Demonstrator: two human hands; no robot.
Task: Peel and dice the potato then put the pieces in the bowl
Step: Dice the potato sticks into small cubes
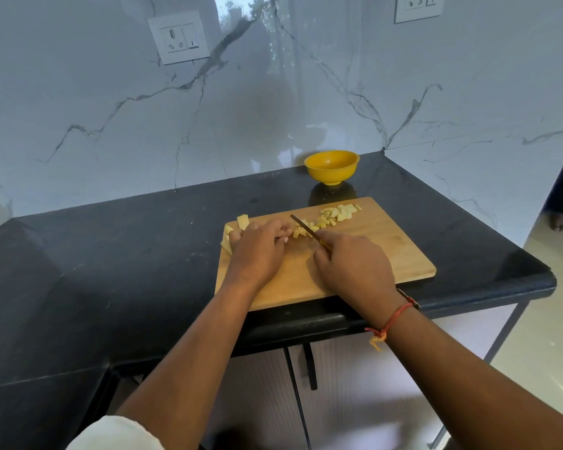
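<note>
Nearest the camera, both forearms reach over the edge of the black counter, with a red thread band on the right wrist. The right hand is closed round the handle of a knife. Its thin blade angles away and to the left over the wooden cutting board. The left hand lies just left of the blade, fingers curled down over a bundle of potato strips — uncut ends stick out past the knuckles at the board's left edge.

The step in hand looks like cross-cutting those strips into cubes. To do it well, keep the left fingertips tucked under, hold the strips level and bunched, and move along in even steps so the cubes match.

Just beyond the blade, diced pieces trail toward the board's far right corner, apart from both hands. Farther back, the yellow bowl stands on the counter near the marble wall, just past the board. Nothing shows inside it — the transfer appears not yet begun.
</note>
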